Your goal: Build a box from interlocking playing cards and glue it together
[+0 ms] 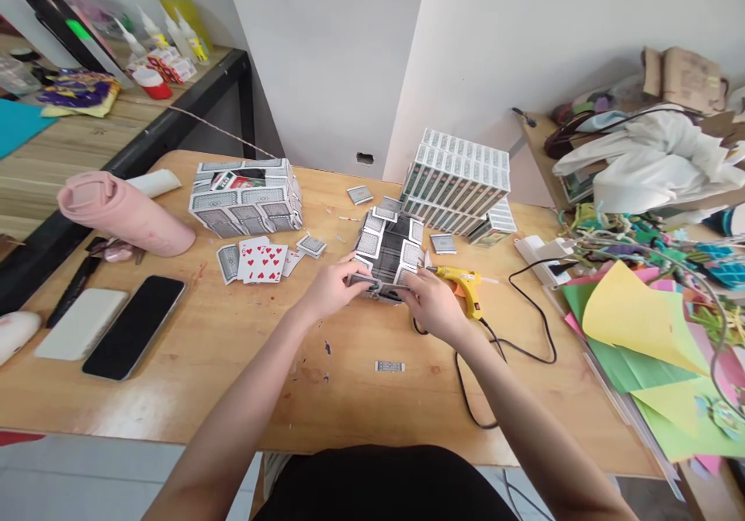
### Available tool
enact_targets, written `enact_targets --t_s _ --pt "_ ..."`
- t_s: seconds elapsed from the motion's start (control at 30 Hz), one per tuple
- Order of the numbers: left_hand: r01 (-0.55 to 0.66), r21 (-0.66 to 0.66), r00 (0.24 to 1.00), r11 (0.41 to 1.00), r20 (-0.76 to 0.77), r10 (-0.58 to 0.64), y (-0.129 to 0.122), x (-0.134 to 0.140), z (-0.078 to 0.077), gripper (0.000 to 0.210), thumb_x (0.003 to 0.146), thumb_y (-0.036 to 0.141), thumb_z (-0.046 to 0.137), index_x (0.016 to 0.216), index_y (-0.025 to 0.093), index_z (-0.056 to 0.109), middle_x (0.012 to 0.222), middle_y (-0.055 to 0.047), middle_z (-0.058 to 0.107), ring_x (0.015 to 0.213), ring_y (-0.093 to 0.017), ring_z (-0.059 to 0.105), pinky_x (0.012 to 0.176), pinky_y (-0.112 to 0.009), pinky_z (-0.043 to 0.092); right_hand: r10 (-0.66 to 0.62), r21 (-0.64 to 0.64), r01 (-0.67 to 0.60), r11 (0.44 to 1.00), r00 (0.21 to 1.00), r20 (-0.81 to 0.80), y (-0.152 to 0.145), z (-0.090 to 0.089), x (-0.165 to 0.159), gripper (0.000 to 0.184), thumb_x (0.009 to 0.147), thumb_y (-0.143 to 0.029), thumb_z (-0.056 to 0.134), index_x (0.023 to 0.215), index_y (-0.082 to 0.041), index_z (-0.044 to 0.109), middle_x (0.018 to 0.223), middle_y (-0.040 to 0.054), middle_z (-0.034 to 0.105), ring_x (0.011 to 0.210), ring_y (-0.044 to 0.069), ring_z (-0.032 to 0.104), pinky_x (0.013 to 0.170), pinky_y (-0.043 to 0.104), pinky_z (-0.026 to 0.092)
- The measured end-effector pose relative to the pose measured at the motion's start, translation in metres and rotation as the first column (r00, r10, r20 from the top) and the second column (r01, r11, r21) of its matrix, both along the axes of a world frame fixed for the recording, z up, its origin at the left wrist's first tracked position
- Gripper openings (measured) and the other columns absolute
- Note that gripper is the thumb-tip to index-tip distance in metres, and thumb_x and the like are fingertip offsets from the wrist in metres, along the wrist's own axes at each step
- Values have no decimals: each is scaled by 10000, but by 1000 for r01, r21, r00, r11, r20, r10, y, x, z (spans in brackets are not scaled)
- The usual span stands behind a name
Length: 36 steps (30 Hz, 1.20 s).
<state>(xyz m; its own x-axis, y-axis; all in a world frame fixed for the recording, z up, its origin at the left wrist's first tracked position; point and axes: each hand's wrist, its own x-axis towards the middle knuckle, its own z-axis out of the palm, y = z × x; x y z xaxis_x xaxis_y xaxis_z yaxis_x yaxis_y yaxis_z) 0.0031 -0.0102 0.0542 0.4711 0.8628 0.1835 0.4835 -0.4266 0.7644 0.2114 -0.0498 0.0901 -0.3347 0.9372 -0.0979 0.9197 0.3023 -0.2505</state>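
A box covered in grey-backed playing cards [389, 251] lies in front of me, with a dark lined middle. My left hand [330, 288] pinches its near edge at the left. At the right of that same edge, my right hand [436, 305] is closed on it, fingertips pressed down. Fingers partly hide the edge between them. Beside my right hand rests a yellow hot glue gun [469, 286]. A narrow cut strip of card [389, 366] lies nearer to me. Loose playing cards [263, 263] are spread face up to the left, and a small card stack [311, 246] sits close by.
A larger card-covered box [247, 203] stands back left; stacked card packs [457, 183] stand back right. The glue gun's black cable [535, 359] loops rightward to a power strip [544, 257]. A phone [135, 327] and pink roll [125, 210] lie left, coloured paper [640, 335] right.
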Motion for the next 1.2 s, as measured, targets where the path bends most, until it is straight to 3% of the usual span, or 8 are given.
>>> enact_targets --t_s 0.13,0.27,0.37,0.47,0.57,0.77,0.97,1.2 --pt "-77 -107 994 991 66 84 4 3 -10 81 753 282 594 771 212 631 865 -13 687 1198 -226 479 950 -341 418 -126 77 171 982 906 -405 -4 -23 1 231 880 -303 440 812 -191 630 939 55 629 945 177 522 865 292 383" --pt "-80 -129 992 988 88 92 2 6 -12 145 762 331 573 731 198 624 766 -2 665 1065 -214 564 1022 -381 355 -289 -9 399 917 647 -705 -4 -52 -6 155 808 -293 527 781 -206 652 884 53 624 860 189 562 806 321 417" --pt "-96 -140 989 986 101 111 1 7 -11 181 764 358 567 712 191 615 628 27 602 899 -186 610 1032 -387 347 -325 -47 463 885 542 -775 -1 -65 -9 164 775 -321 560 684 -203 628 754 27 606 765 184 555 753 321 420" --pt "-106 -141 985 984 120 123 1 9 -10 191 764 363 565 696 191 610 513 58 495 767 -160 606 1034 -384 345 -334 -70 463 883 517 -788 2 -69 -8 199 762 -348 571 631 -200 600 702 16 595 731 176 545 719 310 418" --pt "-135 -141 980 981 125 153 0 11 -11 183 760 353 569 672 194 593 507 59 444 776 -162 603 1029 -379 347 -313 -82 430 899 501 -807 3 -69 -5 171 748 -342 584 648 -204 603 738 21 609 762 181 558 717 308 424" --pt "-167 -130 973 977 138 185 1 13 -14 168 755 334 571 662 194 578 573 39 495 904 -180 596 1047 -383 326 -277 -60 379 924 551 -787 1 -64 -2 152 760 -316 575 658 -207 604 789 35 632 813 196 578 738 321 431" --pt "-158 -114 975 981 138 173 1 13 -17 192 766 349 562 664 187 569 573 55 507 728 -135 592 1050 -376 330 -191 35 290 957 711 -677 -5 -50 2 80 792 -285 571 804 -228 626 886 37 674 851 203 602 777 339 424" --pt "-172 -115 976 978 113 185 0 12 -16 171 762 348 562 672 203 576 612 24 551 983 -194 586 1041 -373 339 -99 176 231 957 830 -549 -7 -53 1 68 838 -223 519 790 -219 567 830 34 682 723 187 594 723 349 398"
